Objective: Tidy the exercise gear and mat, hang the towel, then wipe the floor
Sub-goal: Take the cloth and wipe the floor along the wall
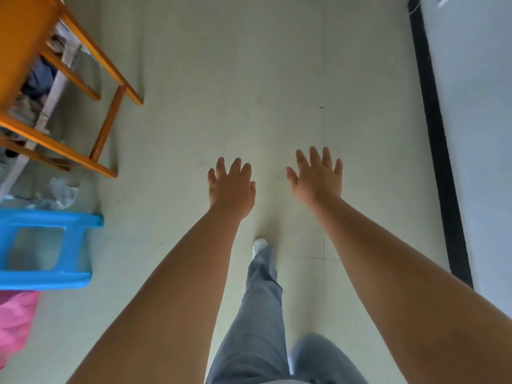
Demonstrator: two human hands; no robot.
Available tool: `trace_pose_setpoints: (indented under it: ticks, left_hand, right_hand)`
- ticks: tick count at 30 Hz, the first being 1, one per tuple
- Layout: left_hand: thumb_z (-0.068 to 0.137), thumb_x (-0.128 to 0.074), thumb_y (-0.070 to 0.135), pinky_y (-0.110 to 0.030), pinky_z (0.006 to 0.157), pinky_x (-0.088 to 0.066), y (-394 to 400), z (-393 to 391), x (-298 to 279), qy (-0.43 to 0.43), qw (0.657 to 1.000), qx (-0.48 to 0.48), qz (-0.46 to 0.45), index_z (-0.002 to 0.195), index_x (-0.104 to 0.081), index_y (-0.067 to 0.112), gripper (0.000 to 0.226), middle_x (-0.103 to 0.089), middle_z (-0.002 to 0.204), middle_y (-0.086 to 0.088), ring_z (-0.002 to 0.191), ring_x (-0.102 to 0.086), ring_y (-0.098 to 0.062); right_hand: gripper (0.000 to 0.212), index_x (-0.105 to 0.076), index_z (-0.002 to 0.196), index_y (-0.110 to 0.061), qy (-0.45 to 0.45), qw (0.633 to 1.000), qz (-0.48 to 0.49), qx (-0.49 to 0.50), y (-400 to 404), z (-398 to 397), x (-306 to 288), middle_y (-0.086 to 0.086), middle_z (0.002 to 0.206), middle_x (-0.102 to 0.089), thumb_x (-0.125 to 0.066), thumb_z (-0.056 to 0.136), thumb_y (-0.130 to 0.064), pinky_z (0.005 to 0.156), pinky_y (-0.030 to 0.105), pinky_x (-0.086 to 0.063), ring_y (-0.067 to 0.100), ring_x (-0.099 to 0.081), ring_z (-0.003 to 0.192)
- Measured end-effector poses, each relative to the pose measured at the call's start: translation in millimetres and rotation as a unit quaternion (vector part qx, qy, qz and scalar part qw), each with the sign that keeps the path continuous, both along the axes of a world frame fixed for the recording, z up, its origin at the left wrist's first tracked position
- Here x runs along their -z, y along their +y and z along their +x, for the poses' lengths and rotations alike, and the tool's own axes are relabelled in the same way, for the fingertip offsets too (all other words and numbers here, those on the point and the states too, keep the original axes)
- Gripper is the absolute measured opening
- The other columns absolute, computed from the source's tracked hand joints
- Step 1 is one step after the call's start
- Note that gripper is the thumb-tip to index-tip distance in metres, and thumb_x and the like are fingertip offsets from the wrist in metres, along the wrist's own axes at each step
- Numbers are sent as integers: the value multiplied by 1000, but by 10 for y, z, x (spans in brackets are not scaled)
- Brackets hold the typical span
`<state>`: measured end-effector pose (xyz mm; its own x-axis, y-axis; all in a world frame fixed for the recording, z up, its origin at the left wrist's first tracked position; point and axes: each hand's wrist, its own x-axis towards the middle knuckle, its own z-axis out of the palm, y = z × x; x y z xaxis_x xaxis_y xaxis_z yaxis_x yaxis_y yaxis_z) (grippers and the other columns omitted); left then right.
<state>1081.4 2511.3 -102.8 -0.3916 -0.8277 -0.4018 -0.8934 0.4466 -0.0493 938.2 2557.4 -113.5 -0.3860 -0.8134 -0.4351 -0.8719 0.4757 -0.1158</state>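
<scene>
In the head view, your left hand (232,187) and right hand (315,177) reached out over the pale floor (249,79), both with fingers (315,156) spread and released, grasping nothing. One leg in grey trousers (261,314) stepped forward between your arms, a white shoe (259,245) at its far end. At the far left stood an orange wooden frame (108,128) with clutter behind it, nearer a blue plastic stool (47,250), and a pink thing (15,322) at the near left edge. A black strip (435,134) ran along the right, beside a grey surface. No mat, towel, exercise gear or cleaning cloth showed anywhere, so you could not tell where they lay. The risk, as I judge it: walking mid-stride with both arms forward, you might clip the stool or frame, or start wiping bare-handed.
</scene>
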Motion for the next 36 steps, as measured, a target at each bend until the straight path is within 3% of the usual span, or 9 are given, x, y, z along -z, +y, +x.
trace_pose_setpoints:
  ticks: [10, 19, 36]
  left_hand:
    - [102, -27, 30, -43, 118, -14, -2746, -1506, -95, 4, 1000, 26, 17, 146, -24, 14, 47, -19, 156, -3, 146, -7, -32]
    - [102, -27, 30, -41, 118, -13, -5182, -2828, 27, 4, 999, -43, 29, 146, -23, 13, 47, -19, 156, -2, 146, -6, -32]
    - [102, -27, 29, -42, 118, -13, -10121, -4360, -16, -13, 992, -126, 2, 145, -24, 12, 47, -19, 156, -2, 146, -5, -32]
  right_hand:
    - [56, -7, 150, -22, -8, 1000, 0, 2, -2744, -1408, -84, 5, 159, -4, -16, 99, -45, 119, 46, -1, 27, 4, 147]
    - [56, -7, 150, -21, -30, 999, 1, -43, -5343, -2818, 82, 5, 159, -3, -17, 99, -44, 119, 43, -2, 26, 4, 147]
    - [55, -10, 150, -21, -37, 992, -15, -123, -10403, -4385, 97, 4, 159, -6, -18, 99, -43, 119, 43, -3, 26, 2, 147]
